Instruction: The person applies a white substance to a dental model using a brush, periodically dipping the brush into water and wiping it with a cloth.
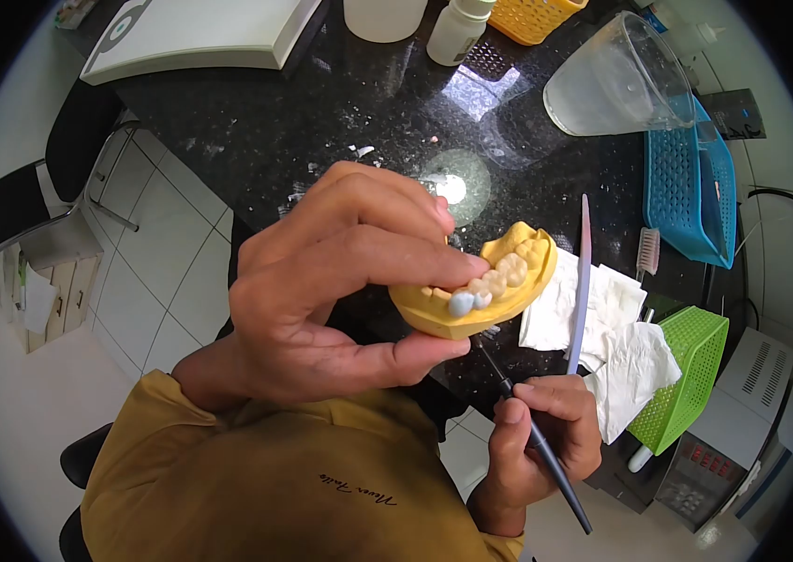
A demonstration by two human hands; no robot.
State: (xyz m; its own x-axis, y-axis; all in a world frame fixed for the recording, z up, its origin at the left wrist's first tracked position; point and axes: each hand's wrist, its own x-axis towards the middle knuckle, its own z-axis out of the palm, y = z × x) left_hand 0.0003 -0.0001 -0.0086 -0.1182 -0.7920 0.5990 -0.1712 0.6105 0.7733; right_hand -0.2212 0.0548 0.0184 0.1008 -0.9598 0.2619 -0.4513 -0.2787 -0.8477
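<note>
A yellow dental cast (pixel 532 286) is held up over the black counter by my left hand (pixel 340 281). My left fingers press on its tooth side, and the thumb supports its base. Several tooth-coloured crowns (pixel 511 270) sit along its arch, and the front ones look bluish-white. My right hand (pixel 546 431) pinches a slim black-handled tool (pixel 554 461) between thumb and fingers. Its thin tip points up beneath the cast's lower edge; whether it touches cannot be told, nor whether the tip is bristle or metal.
White tissues (pixel 555 314), a long lilac strip (pixel 585 281) and a small bristle brush (pixel 647 251) lie to the right. Blue (pixel 691 201) and green baskets (pixel 687 375) stand beyond. A clear cup (pixel 602 89), a white bottle (pixel 459 33) and a white box (pixel 218 37) are at the back.
</note>
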